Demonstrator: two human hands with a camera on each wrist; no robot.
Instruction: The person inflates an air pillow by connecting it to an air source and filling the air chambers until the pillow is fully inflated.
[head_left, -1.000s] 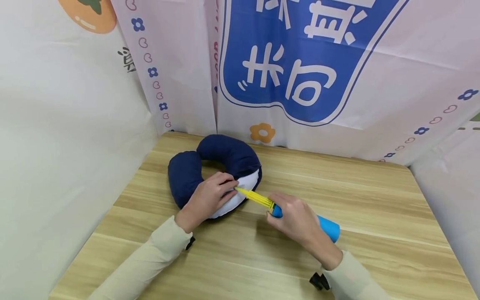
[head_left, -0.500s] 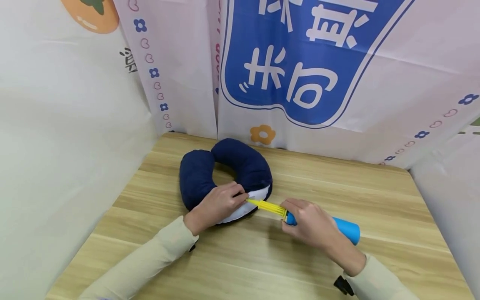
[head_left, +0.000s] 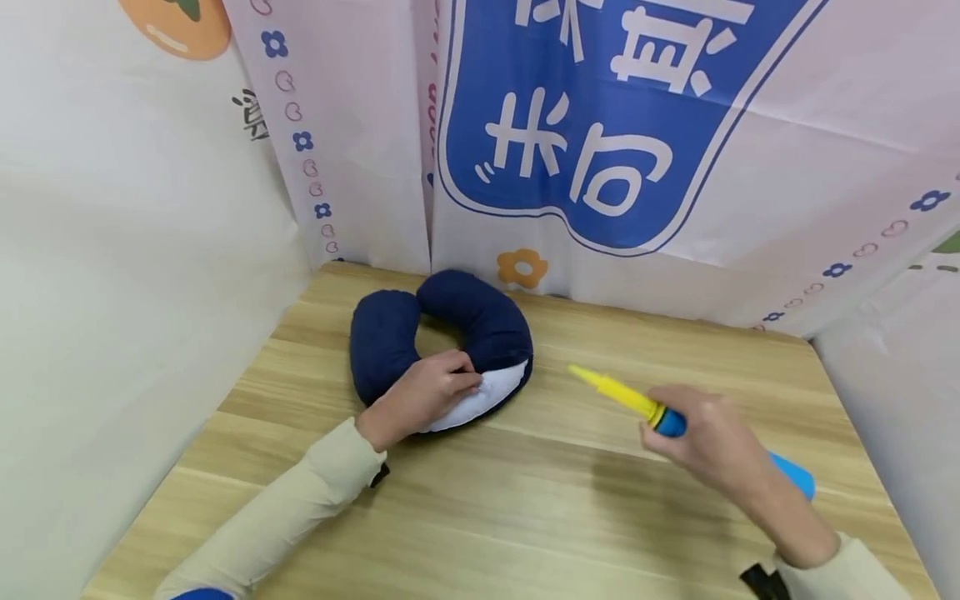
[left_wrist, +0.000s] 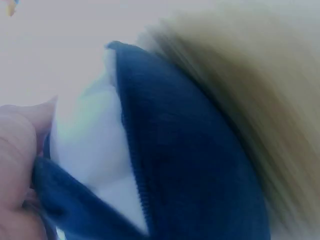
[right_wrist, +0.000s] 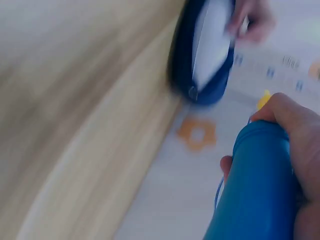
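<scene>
A navy U-shaped neck pillow (head_left: pixel 476 321) lies on the table with its cover unzipped along the curve, baring a white inner part (head_left: pixel 491 392). My left hand (head_left: pixel 429 390) pinches the pillow at that opening; what sits between the fingertips is hidden. In the left wrist view the zip edge of the cover (left_wrist: pixel 185 145) runs beside the white inner. Off to the right, my right hand (head_left: pixel 720 442) grips a blue hand pump (right_wrist: pixel 260 180) above the table. Its yellow nozzle (head_left: pixel 618 393) points toward the pillow, apart from it.
The wood-grain table (head_left: pixel 525 508) ends at a printed white curtain (head_left: pixel 787 167) at the back. A plain white sheet (head_left: pixel 150 250) hangs along the left side. Dark clips (head_left: pixel 765 581) sit at both wrists.
The pump's nozzle has come away from the pillow's opening, and my right hand has carried the pump to the right. My left hand stays at the pillow, which shifted right, then slightly back.
</scene>
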